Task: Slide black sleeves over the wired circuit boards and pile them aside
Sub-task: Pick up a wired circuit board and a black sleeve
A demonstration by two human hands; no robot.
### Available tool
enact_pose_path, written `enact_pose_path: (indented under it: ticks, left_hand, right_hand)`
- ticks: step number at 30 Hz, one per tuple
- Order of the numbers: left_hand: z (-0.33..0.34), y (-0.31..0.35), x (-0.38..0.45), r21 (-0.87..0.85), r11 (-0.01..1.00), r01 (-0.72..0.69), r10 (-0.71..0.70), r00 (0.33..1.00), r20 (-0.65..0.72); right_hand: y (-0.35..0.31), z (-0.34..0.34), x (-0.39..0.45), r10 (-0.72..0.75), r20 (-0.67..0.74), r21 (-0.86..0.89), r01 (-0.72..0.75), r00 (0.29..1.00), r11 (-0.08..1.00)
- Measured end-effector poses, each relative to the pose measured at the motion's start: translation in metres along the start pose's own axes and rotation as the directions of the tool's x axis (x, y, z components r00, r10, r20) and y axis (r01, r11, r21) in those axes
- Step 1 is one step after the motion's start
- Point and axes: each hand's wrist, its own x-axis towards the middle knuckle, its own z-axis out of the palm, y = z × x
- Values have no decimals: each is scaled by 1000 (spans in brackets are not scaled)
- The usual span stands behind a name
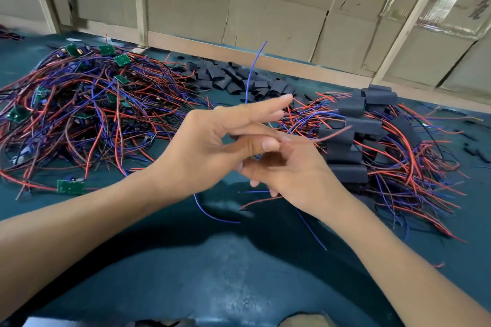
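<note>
Working above the middle of a dark teal table mat (186,260), hands meeting at frame centre.

Left hand (210,146): entering from 8 o'clock, index and middle fingers extended toward 2 o'clock, thumb laid across toward the right hand. Thumb and lower fingers closed on a bundle of wires; exact contact partly hidden.

Right hand (295,172): entering from 4 o'clock, fingers curled inward under the left thumb, gripping the same bundle. Held circuit board not visible; concealed between the two hands, or absent, cannot tell.

Held wires: one blue wire (253,71) rising toward 12 o'clock above the fingers; a red wire (318,139), blurred, projecting toward 3 o'clock; further blue and red ends trailing toward 6 o'clock onto the mat.

Unsleeved stock at 10 o'clock: loose heap of bare green circuit boards (71,186) tangled in red and blue leads, spread flat on the mat, no bin or tray holding it.

Sleeve supply at 12 o'clock: scattered pile of empty black sleeves (225,79), flattened short tubes, just beyond the raised blue wire.

Finished pile at 2 to 3 o'clock: stack of sleeved boards (353,141), black sleeves lying crosswise in rough layers, red and blue leads fanning out toward 4 o'clock.

Background at 12 o'clock: wall of cardboard cartons (276,18) behind pale wooden battens (139,0); cartons closed, contents not visible.
</note>
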Motion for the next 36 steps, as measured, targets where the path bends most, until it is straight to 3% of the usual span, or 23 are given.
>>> enact_pose_path:
  ticks: [6,9,11,13,16,18,22,26,30,36]
  left_hand:
    - [8,7,-3,80,986,-143,140,989,48]
    - [1,3,-2,362,871,-333,353,935,12]
    - [-3,0,0,521,764,-380,448,894,-7]
    - [-7,-2,3,596,744,-302,398,917,-33]
    - [-13,-4,6,668,740,-75,133,991,-36]
    - [-18,-8,7,716,696,-48,68,998,1]
    - [-20,-13,6,694,707,-136,88,991,104]
    - [-9,-12,3,563,827,-6,-16,999,34]
    - [-8,-14,0,426,904,41,-103,987,125]
    - [-1,-9,-1,415,905,-99,62,993,101]
  right_hand:
    - [3,-3,1,4,19,262,-9,1000,965]
    - [-1,-6,2,45,-20,391,-33,999,920]
    - [-2,-13,4,53,-101,404,-8,994,915]
    - [-5,-25,6,53,-203,420,38,978,907]
    - [-9,-39,6,41,-303,469,111,952,876]
    - [-12,-43,6,42,-320,530,143,946,836]
    - [-13,-42,6,60,-300,635,152,952,757]
    - [-12,-37,7,90,-264,668,115,960,735]
    - [-10,-38,7,99,-278,691,127,956,711]
    - [-4,-41,6,27,-80,453,12,996,891]
